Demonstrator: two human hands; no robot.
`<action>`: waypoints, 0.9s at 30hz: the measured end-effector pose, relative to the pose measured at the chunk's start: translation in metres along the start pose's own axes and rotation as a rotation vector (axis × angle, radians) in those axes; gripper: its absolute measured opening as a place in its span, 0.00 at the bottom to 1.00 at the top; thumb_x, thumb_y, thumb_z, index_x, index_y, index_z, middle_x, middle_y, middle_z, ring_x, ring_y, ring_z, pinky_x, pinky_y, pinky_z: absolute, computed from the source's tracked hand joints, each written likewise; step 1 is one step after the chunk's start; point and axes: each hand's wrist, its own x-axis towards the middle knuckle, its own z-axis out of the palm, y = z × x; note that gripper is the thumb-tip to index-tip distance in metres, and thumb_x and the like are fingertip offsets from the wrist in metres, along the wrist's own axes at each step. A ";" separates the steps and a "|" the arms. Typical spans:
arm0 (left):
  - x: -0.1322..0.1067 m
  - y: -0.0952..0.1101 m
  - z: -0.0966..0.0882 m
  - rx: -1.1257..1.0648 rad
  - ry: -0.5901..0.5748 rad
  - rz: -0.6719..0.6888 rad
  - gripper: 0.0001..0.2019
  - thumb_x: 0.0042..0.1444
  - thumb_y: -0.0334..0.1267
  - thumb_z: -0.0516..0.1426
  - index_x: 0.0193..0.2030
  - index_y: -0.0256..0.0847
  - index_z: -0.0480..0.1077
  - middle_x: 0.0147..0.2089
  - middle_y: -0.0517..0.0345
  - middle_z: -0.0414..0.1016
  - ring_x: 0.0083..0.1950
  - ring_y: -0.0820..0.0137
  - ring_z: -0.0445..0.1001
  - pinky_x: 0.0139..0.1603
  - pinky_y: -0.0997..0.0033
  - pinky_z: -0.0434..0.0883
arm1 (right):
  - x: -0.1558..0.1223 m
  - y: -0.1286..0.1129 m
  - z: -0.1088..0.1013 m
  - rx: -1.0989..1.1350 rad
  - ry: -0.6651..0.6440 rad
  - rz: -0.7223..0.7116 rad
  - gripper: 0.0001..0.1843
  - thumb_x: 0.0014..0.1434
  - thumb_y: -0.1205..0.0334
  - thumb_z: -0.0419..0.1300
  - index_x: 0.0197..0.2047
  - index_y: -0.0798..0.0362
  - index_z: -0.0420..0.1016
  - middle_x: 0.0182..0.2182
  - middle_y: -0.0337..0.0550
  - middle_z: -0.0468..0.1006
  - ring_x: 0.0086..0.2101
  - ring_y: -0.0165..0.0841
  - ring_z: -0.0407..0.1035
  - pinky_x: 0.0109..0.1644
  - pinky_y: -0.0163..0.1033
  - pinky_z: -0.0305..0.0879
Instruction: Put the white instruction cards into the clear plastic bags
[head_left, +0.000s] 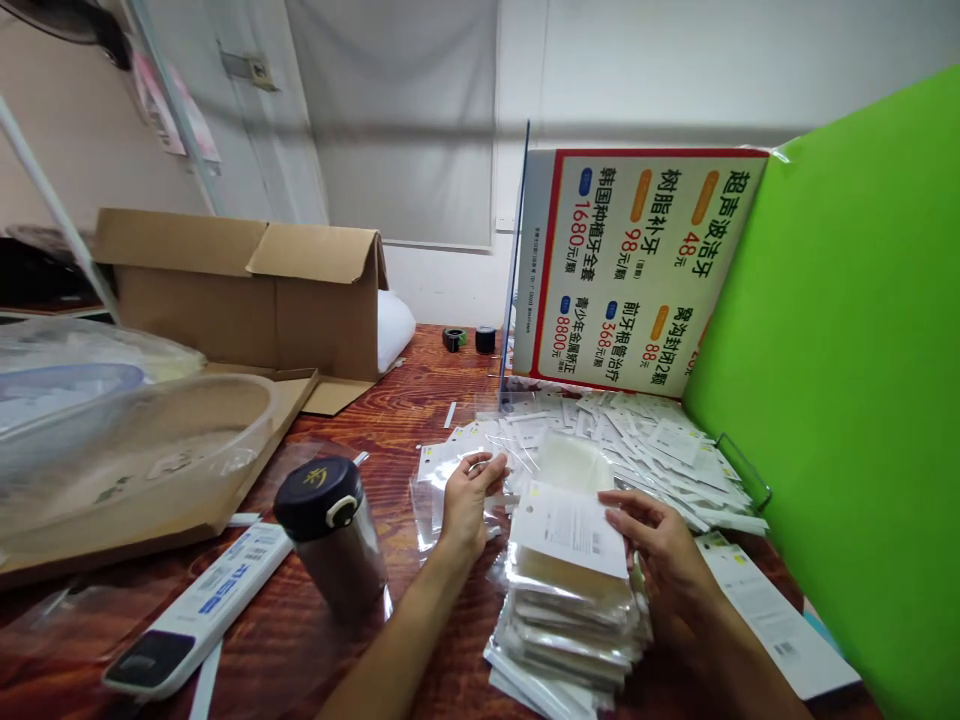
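A stack of clear plastic packets [566,620] with white header cards rises from the table in front of me. My right hand [649,535] grips the right edge of the top white-headed packet [568,530], thumb and fingers at its printed card. Just left of the stack, my left hand [472,500] is closed with thumb and fingertips together; what they hold, if anything, I cannot make out. Several loose clear packets [431,485] lie beneath and beside the left hand. Behind the stack, a large heap of white-carded packets [660,445] spreads against the upright boards.
A dark-lidded bottle [330,540] and a white power strip [199,610] stand left of my forearm. Farther left are a translucent plastic bin [150,450] and a cardboard box [240,300]. A printed sign board [637,270] and a green panel [847,330] wall off the right.
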 end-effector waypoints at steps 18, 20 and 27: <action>-0.006 -0.004 0.002 0.183 -0.278 0.029 0.24 0.42 0.46 0.70 0.42 0.38 0.69 0.34 0.56 0.77 0.28 0.73 0.73 0.25 0.78 0.68 | -0.013 -0.007 0.006 -0.156 -0.012 -0.322 0.17 0.46 0.55 0.73 0.39 0.51 0.80 0.35 0.45 0.82 0.37 0.38 0.77 0.42 0.41 0.76; -0.008 -0.004 0.004 0.163 -0.298 0.020 0.23 0.41 0.44 0.71 0.42 0.38 0.70 0.33 0.56 0.77 0.30 0.73 0.75 0.28 0.78 0.69 | -0.013 -0.003 0.002 -0.232 0.038 -0.449 0.13 0.48 0.55 0.72 0.36 0.51 0.80 0.34 0.45 0.81 0.36 0.38 0.77 0.40 0.41 0.76; -0.011 -0.005 0.007 0.191 -0.289 -0.017 0.26 0.40 0.47 0.71 0.44 0.39 0.70 0.31 0.58 0.77 0.27 0.72 0.73 0.20 0.79 0.64 | -0.015 -0.004 -0.006 -0.756 0.063 -1.028 0.08 0.61 0.65 0.62 0.37 0.44 0.83 0.29 0.40 0.81 0.29 0.31 0.74 0.33 0.36 0.71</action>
